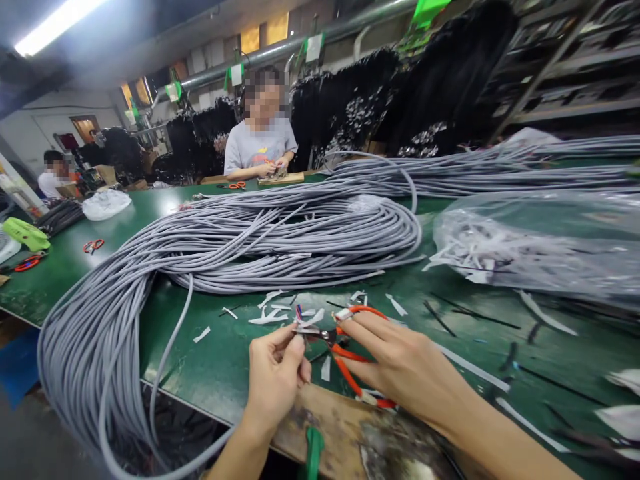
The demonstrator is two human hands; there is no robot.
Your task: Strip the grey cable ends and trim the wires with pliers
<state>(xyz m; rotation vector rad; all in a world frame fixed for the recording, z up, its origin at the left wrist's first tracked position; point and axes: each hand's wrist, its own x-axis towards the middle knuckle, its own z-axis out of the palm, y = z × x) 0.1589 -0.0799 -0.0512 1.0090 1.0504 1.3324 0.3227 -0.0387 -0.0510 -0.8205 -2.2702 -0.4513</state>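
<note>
My left hand [277,373] pinches the stripped end of a grey cable [213,448], where coloured wires and white wrapping stick out above the thumb. The cable runs from under that hand toward the lower left. My right hand [395,353] is wrapped round orange-handled scissors [350,373]. Their short metal blades touch the white wrapping just above my left thumb; whether the blades are fully closed is hard to see. White scraps [273,315] lie on the green table behind both hands.
A large bundle of grey cables [280,233] crosses the green table [170,333] and hangs over its front edge. A clear plastic bag [510,247] of white scraps lies right. A wooden board [330,427] sits before me. Co-workers [263,140] sit across the table and far left.
</note>
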